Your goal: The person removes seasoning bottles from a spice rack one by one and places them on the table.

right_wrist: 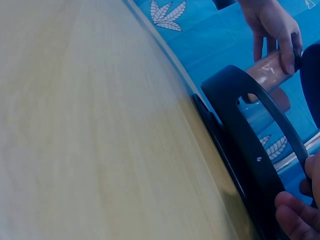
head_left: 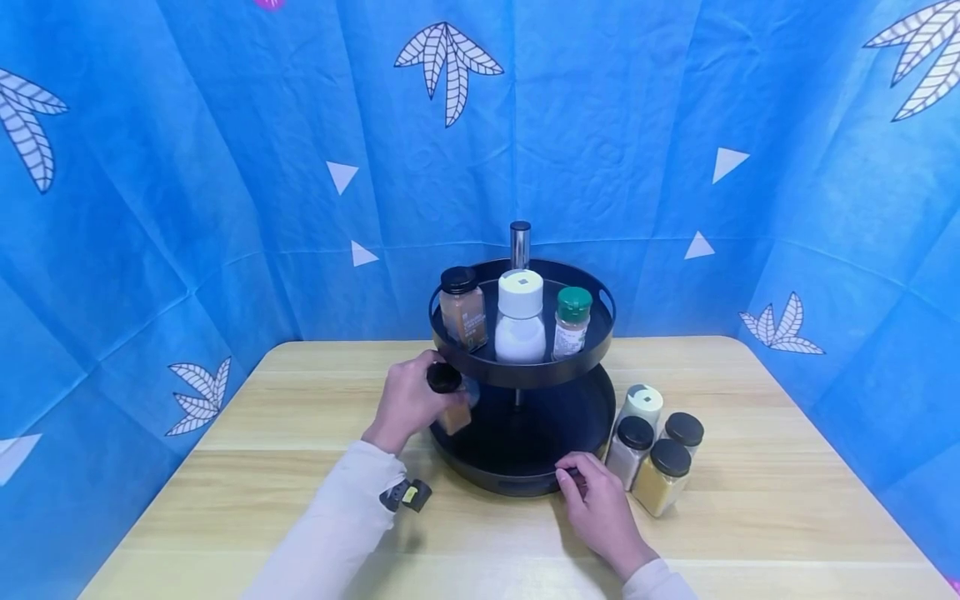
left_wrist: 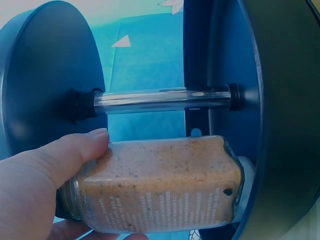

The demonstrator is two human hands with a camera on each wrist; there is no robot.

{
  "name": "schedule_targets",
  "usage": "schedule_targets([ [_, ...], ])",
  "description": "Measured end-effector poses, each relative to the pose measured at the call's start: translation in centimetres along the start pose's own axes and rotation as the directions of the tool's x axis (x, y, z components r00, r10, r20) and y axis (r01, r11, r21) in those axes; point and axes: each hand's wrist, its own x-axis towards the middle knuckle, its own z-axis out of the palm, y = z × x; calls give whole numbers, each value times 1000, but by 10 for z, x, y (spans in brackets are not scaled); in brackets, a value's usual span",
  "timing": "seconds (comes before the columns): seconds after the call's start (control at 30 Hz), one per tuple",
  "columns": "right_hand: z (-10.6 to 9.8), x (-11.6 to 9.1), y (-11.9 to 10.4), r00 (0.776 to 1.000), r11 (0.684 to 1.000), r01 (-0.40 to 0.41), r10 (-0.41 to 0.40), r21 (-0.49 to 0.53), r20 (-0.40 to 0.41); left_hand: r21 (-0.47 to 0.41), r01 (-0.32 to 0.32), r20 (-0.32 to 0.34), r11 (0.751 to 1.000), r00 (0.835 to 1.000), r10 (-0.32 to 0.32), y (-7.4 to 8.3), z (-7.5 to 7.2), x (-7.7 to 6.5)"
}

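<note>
My left hand (head_left: 408, 400) grips a black-lidded glass spice jar (head_left: 454, 417) near its lid, at the left side of the lower tray (head_left: 517, 483) of a black two-tier rack. In the left wrist view the jar (left_wrist: 160, 185) shows orange-brown powder and rows of print. Whether its base touches the tray, I cannot tell. Another clear jar (head_left: 470, 390) is partly hidden behind it. At the front right, my right hand (head_left: 600, 508) pinches the lower tray's rim, its fingers (right_wrist: 295, 215) on both sides of the wall.
The upper tray (head_left: 517, 375) holds a brown spice jar (head_left: 463, 312), a white bottle (head_left: 521, 321) and a green-capped shaker (head_left: 572, 321). Several jars stand right of the rack, among them a yellow-powder jar (head_left: 662, 479) and a white-capped one (head_left: 643, 402). A blue curtain (head_left: 480, 167) hangs behind.
</note>
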Motion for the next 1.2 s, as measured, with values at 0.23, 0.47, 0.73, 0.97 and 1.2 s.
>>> schedule_targets([
  [0.23, 0, 0, 1, 1000, 1000, 14, -14, -10, -7, 9, 17, 8, 1000, 1000, -17, 0, -6, 1],
  [0.47, -1, -1, 0, 1000, 1000, 9, -9, -16, -5, 4, 16, 1, 1000, 1000, -16, -2, -12, 2],
  [0.73, -1, -1, -1, 1000, 1000, 0, 0, -17, 2, 5, 45, -8, 999, 999, -45, -5, -20, 3],
  [0.97, -1, -2, 0, 1000, 1000, -6, 6, -25, 2, -5, 81, 13, 997, 997, -80, -9, -26, 2],
  [1.2, 0, -2, 0, 1000, 999, 13, -13, -29, -8, 23, 83, 3, 996, 997, -83, -15, -32, 1],
])
